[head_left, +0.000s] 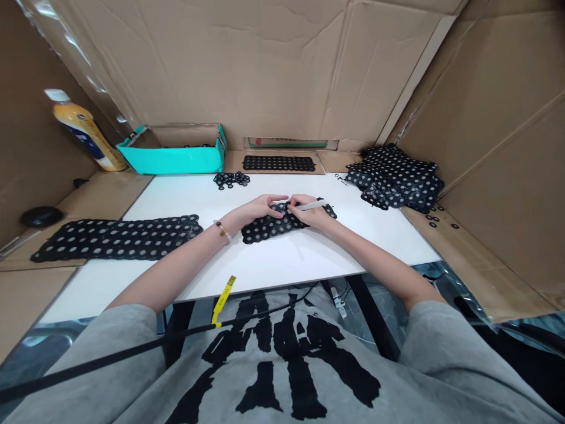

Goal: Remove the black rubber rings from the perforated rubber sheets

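A black sheet with rows of pale round holes [260,231] lies on the white table in front of me. My left hand [263,207] rests on its upper left part, thumb on the sheet and index finger stretched toward the other hand. In my right hand [312,213] is a slim white pen-like tool [311,205], pinched between thumb and fingers. Its tip end is at the sheet's upper edge, beside my left fingertips; the fingers hide the exact contact. Small black rings [230,179] lie in a loose heap beyond my hands.
More perforated black sheets lie at the left [110,238], at the back [279,164] and piled at the right [395,176]. A turquoise box [176,160] and an orange bottle [86,129] stand back left. Cardboard walls [220,65] enclose the table [212,274]. A black cable [159,341] crosses my front.
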Available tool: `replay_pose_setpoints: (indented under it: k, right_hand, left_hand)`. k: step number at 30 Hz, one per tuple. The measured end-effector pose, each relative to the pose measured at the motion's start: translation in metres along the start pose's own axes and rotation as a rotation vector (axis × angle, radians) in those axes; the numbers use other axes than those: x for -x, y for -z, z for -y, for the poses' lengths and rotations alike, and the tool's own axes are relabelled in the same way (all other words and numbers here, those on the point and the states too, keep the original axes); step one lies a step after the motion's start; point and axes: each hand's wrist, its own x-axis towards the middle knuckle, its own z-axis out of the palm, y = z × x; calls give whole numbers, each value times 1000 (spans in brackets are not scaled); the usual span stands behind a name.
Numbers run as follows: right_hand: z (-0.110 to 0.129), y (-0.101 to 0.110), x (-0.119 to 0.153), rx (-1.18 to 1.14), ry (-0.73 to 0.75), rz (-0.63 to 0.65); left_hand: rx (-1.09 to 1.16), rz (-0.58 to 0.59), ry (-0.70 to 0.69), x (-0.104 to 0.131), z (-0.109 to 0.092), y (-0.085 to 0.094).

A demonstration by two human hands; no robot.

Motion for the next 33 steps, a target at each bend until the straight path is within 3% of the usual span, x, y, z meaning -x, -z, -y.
replay_pose_setpoints:
  k: [5,9,13,22,27,33]
  right_hand:
    - [2,6,-5,40,3,23]
    - [-3,17,-3,28,-78,68]
    - [-5,30,-2,-62,-155,100]
    - [3,30,-1,-147,-149,126]
    - [2,28,-1,-151,-132,129]
    - [0,25,-2,-126,-109,133]
  left_hand:
    - [-42,65,6,2,-3,6]
    - [-266,-15,-27,0,2,9]
    - [-301,-37,-28,-1,7,9]
    - [-497,-143,-147,-1,0,-17]
    - [-427,-94,-163,-6,1,-19]
    - [-183,10,-119,-1,-6,-16]
